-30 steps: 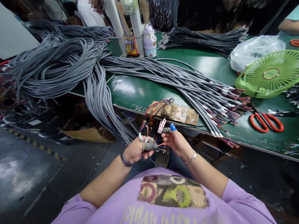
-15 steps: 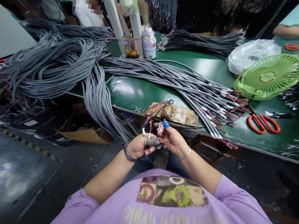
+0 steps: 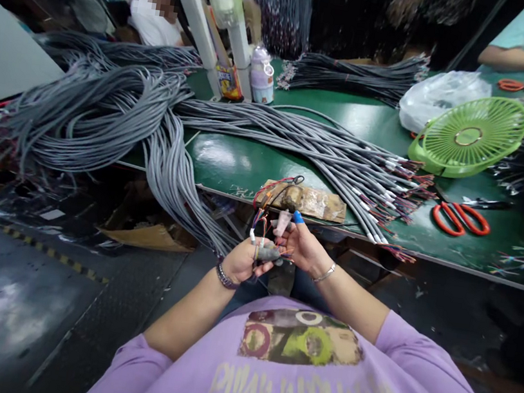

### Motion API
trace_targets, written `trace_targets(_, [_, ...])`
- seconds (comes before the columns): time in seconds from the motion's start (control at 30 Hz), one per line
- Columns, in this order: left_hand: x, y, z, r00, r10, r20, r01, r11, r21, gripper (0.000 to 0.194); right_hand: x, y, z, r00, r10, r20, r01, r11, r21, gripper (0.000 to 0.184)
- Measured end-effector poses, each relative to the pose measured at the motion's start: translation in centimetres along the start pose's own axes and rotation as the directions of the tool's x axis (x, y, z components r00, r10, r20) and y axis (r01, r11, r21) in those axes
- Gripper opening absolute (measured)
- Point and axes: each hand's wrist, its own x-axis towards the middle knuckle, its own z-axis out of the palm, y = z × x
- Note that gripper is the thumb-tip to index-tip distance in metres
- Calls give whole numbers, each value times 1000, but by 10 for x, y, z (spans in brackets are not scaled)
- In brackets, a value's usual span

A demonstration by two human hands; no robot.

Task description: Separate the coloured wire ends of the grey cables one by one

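Note:
My left hand [image 3: 244, 261] is closed around the ends of grey cables, with a grey cover on its thumb. Thin coloured wires [image 3: 261, 224] rise from white sleeves at the cable ends, and more wire tips poke out towards the right. Close beside them is my right hand [image 3: 306, 249], its blue-capped thumb stretched up and apart from the fingers. A pale pinkish cover [image 3: 282, 223] appears to be on one of its fingers. The lower right fingers are near or touching the wire tips; exact contact is unclear. The grey cables [image 3: 209, 225] run down off the bench.
Just beyond my hands, a taped cardboard piece [image 3: 322, 204] lies on the green bench [image 3: 221, 155]. Grey cable bundles [image 3: 272, 123] stretch across it. At right are orange-handled scissors [image 3: 461, 219], a green fan [image 3: 470, 135] and a plastic bag [image 3: 444, 95]. Two other people sit beyond.
My right thumb has lifted slightly and moved right, away from the pale-covered finger. The left hand keeps its hold on the cable ends, almost unmoved.

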Motion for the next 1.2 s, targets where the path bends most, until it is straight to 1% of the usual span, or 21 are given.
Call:
trace_targets(0.07, [-6, -1, 3, 1000, 17, -25, -17, 1000, 9, 33, -1, -1, 0, 1000, 2, 19, -2, 1000, -27, 45])
trace_targets(0.1, [-8, -2, 4, 999, 30, -41, -30, 999, 11, 34, -1, -1, 0, 1000, -17, 18, 18, 999, -48, 40])
trace_targets(0.17, [-10, -2, 6, 995, 59, -75, -59, 998, 11, 34, 0, 1, 0, 996, -88, 13, 89, 992, -94, 30])
trace_targets(0.23, [-10, -3, 7, 991, 81, -103, -81, 997, 5, 34, 0, 3, 1, 987, -160, 13, 160, 978, -137, 25])
trace_targets(0.3, [-8, -3, 7, 989, 93, -116, -94, 996, -7, 33, 0, 4, 2, 980, -200, 3, 198, 966, -168, 25])
trace_targets(0.37, [-6, -4, 6, 989, 97, -116, -100, 995, -18, 32, -1, 5, 3, 977, -214, -9, 209, 962, -174, 28])
trace_targets(0.57, [-2, -3, 4, 991, 92, -93, -96, 994, -42, 29, 8, 7, 1, 981, -189, -47, 183, 977, -111, 40])
trace_targets(0.63, [-1, -2, 5, 992, 87, -87, -91, 995, -49, 28, 12, 7, -1, 985, -169, -45, 165, 983, -80, 41])
trace_targets(0.8, [2, -3, 6, 992, 84, -98, -90, 994, -61, 26, 18, 6, 0, 997, -76, -7, 76, 997, 28, 40])
trace_targets(0.97, [4, -5, 6, 992, 75, -101, -81, 995, -55, 25, 20, 7, 2, 995, -96, -26, 98, 994, 51, 43])
trace_targets(1.07, [2, -5, 6, 991, 89, -103, -94, 995, -44, 25, 19, 8, 0, 997, -83, 5, 82, 994, 67, 47])
trace_targets(1.2, [-6, -6, 11, 979, 125, -162, -131, 991, -26, 28, 13, 8, -4, 997, -47, 59, 43, 996, 73, 51])
